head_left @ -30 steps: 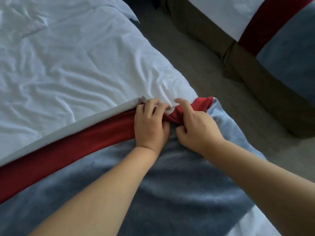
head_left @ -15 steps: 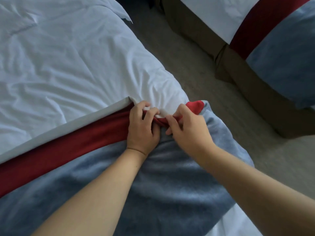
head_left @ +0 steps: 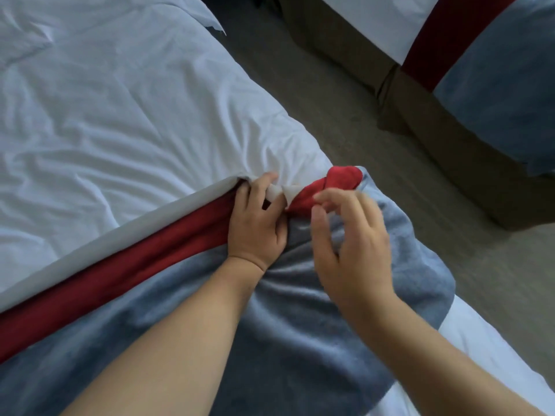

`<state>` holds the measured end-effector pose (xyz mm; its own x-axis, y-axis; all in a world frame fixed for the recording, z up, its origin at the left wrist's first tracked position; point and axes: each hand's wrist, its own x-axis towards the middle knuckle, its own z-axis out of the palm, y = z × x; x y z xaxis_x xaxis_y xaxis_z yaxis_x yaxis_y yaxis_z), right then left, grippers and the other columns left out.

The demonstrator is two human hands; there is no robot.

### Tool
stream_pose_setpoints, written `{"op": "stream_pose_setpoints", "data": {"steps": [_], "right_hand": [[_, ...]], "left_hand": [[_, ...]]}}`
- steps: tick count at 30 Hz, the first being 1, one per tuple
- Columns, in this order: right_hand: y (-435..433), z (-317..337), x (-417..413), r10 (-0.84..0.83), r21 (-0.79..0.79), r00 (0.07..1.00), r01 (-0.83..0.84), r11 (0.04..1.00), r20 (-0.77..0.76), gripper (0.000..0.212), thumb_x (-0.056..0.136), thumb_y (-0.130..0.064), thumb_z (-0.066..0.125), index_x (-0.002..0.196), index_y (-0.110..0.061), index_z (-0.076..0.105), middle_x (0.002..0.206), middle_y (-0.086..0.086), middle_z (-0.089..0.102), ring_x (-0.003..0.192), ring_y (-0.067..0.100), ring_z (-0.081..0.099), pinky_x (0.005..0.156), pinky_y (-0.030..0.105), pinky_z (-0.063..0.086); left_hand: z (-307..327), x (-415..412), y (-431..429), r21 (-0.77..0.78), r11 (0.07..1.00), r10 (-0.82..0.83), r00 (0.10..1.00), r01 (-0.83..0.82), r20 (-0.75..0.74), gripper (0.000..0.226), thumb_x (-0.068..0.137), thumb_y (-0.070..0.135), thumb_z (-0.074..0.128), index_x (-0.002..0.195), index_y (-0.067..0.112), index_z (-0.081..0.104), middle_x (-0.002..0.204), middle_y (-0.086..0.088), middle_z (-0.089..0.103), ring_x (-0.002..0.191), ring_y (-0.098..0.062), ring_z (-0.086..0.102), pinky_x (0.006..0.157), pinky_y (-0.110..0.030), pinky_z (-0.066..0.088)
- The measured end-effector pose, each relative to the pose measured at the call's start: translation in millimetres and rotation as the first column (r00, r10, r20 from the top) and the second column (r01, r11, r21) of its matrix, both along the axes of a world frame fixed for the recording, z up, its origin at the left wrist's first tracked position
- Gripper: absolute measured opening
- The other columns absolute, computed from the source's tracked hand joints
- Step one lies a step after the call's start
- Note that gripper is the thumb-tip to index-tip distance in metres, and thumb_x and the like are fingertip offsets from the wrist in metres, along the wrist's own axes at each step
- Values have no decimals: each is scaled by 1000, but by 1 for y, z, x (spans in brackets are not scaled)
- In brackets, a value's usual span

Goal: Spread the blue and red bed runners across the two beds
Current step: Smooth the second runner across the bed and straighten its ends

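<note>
Left hand: the left hand point(head_left: 255, 223) is down flat on the near bed point(head_left: 120, 100), knuckles up, forearm reaching in from the bottom edge, fingers curled and pinched on the white duvet edge point(head_left: 279, 192) right where it meets the red band point(head_left: 120, 265).
Right hand: the right hand point(head_left: 354, 247) is up off the cloth, a touch blurred, fingers spread and loosely bent, holding nothing; its fingertips point(head_left: 322, 198) sit just over the bunched red end.
Near runner: the near bed runner point(head_left: 300, 325), blue with that red band along its far side, lies across the bed from the left edge to the bed's right side, where its end is rumpled and the red corner point(head_left: 342, 178) is rolled up into a knot.
Far runner: a second runner point(head_left: 495, 70), same red and blue, lies smooth across the other bed point(head_left: 375, 22) at top right, draping over its brown skirt point(head_left: 435, 121).
Floor: grey carpet point(head_left: 300, 85) runs between the beds.
Count: two hands, two beds, two runners.
</note>
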<state>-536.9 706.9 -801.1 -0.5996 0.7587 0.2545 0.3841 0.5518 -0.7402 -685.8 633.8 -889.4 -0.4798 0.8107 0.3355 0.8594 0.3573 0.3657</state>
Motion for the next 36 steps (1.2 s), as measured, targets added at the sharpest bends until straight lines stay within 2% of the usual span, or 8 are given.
{"op": "stream_pose_setpoints", "data": {"steps": [4, 8, 11, 13, 19, 24, 31, 36], "right_hand": [[72, 0, -36, 73, -96, 968, -51, 994, 240, 29, 105, -25, 47, 122, -16, 69, 128, 1, 66, 130, 20, 52, 112, 26, 34], [91, -3, -31, 236, -295, 856, -104, 950, 460, 40, 105, -47, 42, 88, -23, 69, 72, -1, 65, 74, 20, 60, 69, 36, 45], [92, 0, -21, 300, -275, 719, -157, 949, 627, 35, 104, -48, 44, 134, -39, 59, 94, 2, 70, 94, 24, 63, 82, 37, 52], [89, 7, -19, 352, -274, 546, -220, 936, 760, 37, 104, -50, 44, 138, -41, 54, 113, 6, 68, 104, 27, 61, 86, 40, 52], [66, 19, -11, 365, -310, 427, -195, 931, 827, 37, 102, -52, 49, 112, -18, 59, 96, 2, 58, 80, 21, 52, 63, 33, 37], [47, 18, 9, 125, -98, 516, -80, 992, 847, 37, 104, -55, 36, 96, -20, 33, 69, -3, 43, 54, 14, 36, 47, 32, 25], [41, 9, 24, 122, -132, 481, -15, 991, 868, 43, 104, -56, 36, 138, -30, 30, 67, -4, 41, 75, 27, 55, 54, 33, 28], [64, 21, 23, 94, -79, 345, -57, 995, 934, 74, 90, -79, 39, 143, -28, 34, 99, 1, 61, 91, 25, 62, 63, 33, 33]], "left_hand": [[0, -2, 0, -15, 999, -36, 997, 35, -62, 45, 98, 13, 41, 134, 22, 65, 141, -20, 56, 105, -46, 53, 103, -50, 40], [0, -3, 1, -6, 999, -38, 998, 38, -57, 45, 98, 14, 43, 135, 27, 64, 140, -21, 56, 103, -46, 51, 101, -50, 41], [0, -3, 2, -24, 999, -49, 997, 48, -59, 44, 93, 12, 47, 130, 26, 64, 142, -20, 56, 102, -41, 48, 98, -49, 42], [-1, -4, 1, -44, 997, -70, 996, 67, -58, 44, 91, 12, 50, 128, 25, 69, 143, -19, 56, 100, -37, 48, 96, -47, 44], [-5, -6, 1, -58, 995, -79, 994, 75, -76, 43, 96, 21, 47, 133, 29, 69, 148, -14, 54, 95, -36, 52, 91, -45, 47], [-6, -2, 1, -100, 995, -18, 990, 4, -139, 48, 90, 22, 53, 135, 34, 65, 151, -5, 53, 100, -36, 52, 89, -46, 43], [-7, -1, 3, -134, 989, 31, 971, -64, -238, 57, 88, 26, 52, 144, 34, 57, 157, 2, 48, 100, -31, 52, 88, -45, 38], [-7, -1, 3, -146, 987, 31, 971, -67, -238, 55, 88, 27, 53, 142, 35, 58, 157, 2, 47, 102, -32, 51, 91, -47, 39]]}}
